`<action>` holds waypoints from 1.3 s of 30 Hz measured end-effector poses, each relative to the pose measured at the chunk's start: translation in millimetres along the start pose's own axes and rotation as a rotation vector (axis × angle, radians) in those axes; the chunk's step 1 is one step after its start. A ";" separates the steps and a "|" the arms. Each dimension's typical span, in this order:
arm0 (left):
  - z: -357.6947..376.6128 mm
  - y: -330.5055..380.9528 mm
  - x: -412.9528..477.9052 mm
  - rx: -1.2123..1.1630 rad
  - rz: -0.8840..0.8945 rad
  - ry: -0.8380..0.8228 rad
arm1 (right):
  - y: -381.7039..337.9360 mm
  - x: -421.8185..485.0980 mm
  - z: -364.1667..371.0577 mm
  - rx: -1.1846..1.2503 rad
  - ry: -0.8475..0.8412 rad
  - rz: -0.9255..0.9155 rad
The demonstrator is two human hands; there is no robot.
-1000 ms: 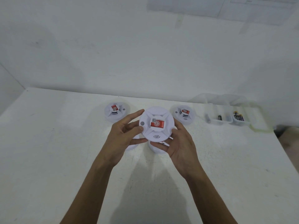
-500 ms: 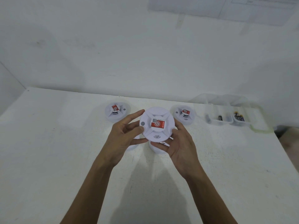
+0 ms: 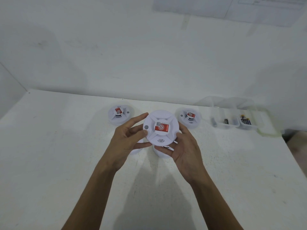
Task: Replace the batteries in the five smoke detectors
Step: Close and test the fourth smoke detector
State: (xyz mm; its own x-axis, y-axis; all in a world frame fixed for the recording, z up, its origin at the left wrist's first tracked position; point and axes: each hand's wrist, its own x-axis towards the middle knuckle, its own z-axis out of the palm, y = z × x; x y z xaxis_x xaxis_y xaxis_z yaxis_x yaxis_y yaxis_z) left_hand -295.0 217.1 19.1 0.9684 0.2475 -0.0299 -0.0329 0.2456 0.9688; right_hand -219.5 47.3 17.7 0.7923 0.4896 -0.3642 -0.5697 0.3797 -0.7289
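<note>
Sitting at the far right of your white table (image 3: 66, 163), a clear plastic box (image 3: 267, 132) holds two small clear tubs side by side. The left tub (image 3: 223, 127) has one dark battery (image 3: 226, 121) lying in it and a grey cylinder (image 3: 214, 123) at its left end. The right tub (image 3: 248, 128) carries a small cluster of gold-tipped batteries (image 3: 245, 120).

You have the held smoke detector (image 3: 161, 138) lifted above the table's middle, a round disc with its labelled face tilted up toward you. Its grey button (image 3: 146, 127) sits at the left and the sound-wave mark (image 3: 160, 140) at the near edge. Your left hand (image 3: 127, 138) grips the left rim, thumb on the face and fingers spread behind. Your right hand (image 3: 184, 150) cups the lower right rim with its fingers curled beneath.

The red label (image 3: 163, 127) lies with its long side left to right. It shows a white circled logo and a QR code, and its print is too small to read.

A left rear detector (image 3: 120, 114) and a right rear detector (image 3: 189, 117) rest face up with similar labels. Two more white units (image 3: 162, 153) sit partly hidden under your hands.
</note>
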 end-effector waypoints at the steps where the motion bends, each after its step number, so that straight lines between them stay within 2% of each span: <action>1: 0.0 -0.1 0.0 -0.002 -0.001 0.000 | 0.3 0.1 -0.3 0.000 -0.007 0.003; 5: 0.1 -0.4 -0.4 -0.004 -0.004 0.002 | 1.7 -0.6 -2.3 0.002 -0.027 -0.057; 10: 1.0 -0.2 -0.6 -0.002 -0.010 0.006 | 1.9 0.8 -2.7 0.079 -0.030 -0.013; 26: 2.5 0.9 -2.9 0.012 0.002 0.023 | 1.1 1.6 -0.9 -0.008 0.006 0.002; 34: -2.3 -2.3 -1.9 0.023 -0.002 0.047 | 2.8 1.3 -4.7 -0.252 0.060 -0.090; 39: -9.1 -4.4 6.0 0.022 -0.042 0.123 | -0.5 2.8 -4.9 -0.528 -0.015 -0.270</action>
State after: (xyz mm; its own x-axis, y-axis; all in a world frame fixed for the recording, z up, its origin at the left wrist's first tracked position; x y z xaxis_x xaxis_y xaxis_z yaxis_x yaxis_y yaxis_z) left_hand -291.3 226.0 12.4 0.9313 0.3505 -0.0990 0.0136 0.2382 0.9711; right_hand -215.9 44.6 14.2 0.8886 0.4426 -0.1205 -0.1595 0.0518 -0.9858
